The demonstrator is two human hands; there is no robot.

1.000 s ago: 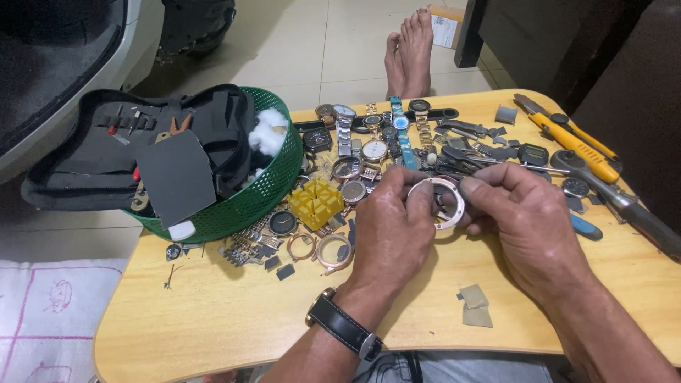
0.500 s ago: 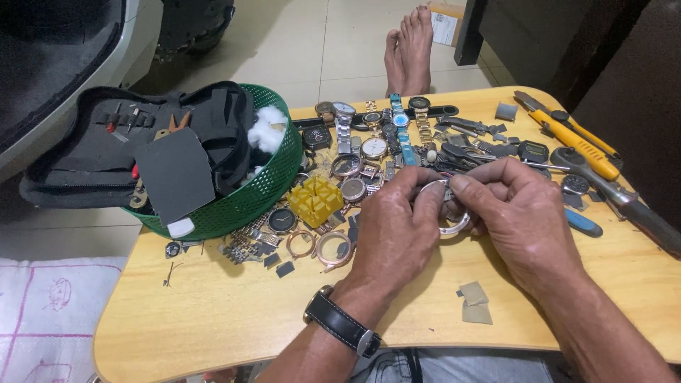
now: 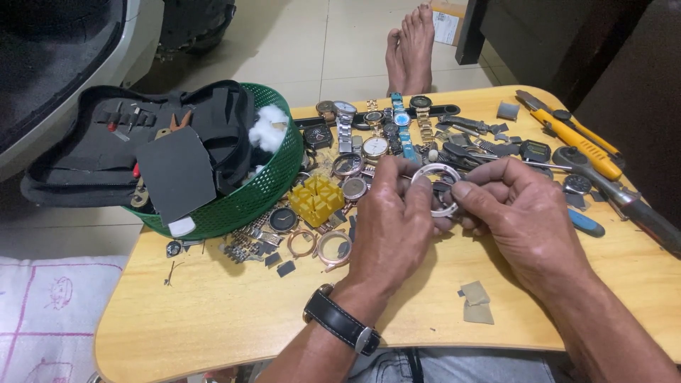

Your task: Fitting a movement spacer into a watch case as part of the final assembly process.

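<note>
Both hands meet over the middle of a small wooden table (image 3: 213,319). A round silver watch case ring (image 3: 434,172) is pinched between my left hand (image 3: 394,227) and my right hand (image 3: 521,216); fingers of both grip its rim. My left wrist wears a black-strapped watch (image 3: 339,321). Just left of my left hand lie a yellow plastic holder block (image 3: 316,199), loose watch faces and copper-coloured case rings (image 3: 332,248). Behind the hands sits a row of several wristwatches (image 3: 376,128).
A green mesh basket (image 3: 266,188) at the left holds an open black tool pouch (image 3: 128,152) and white cotton. Yellow-handled tools (image 3: 578,142) and a blue-handled tool (image 3: 585,222) lie at the right. Small grey pads (image 3: 477,303) rest near the front edge. Bare feet (image 3: 411,42) show beyond the table.
The hands have kept their hold on the ring and shifted only slightly; the fingers have turned it a little between them.
</note>
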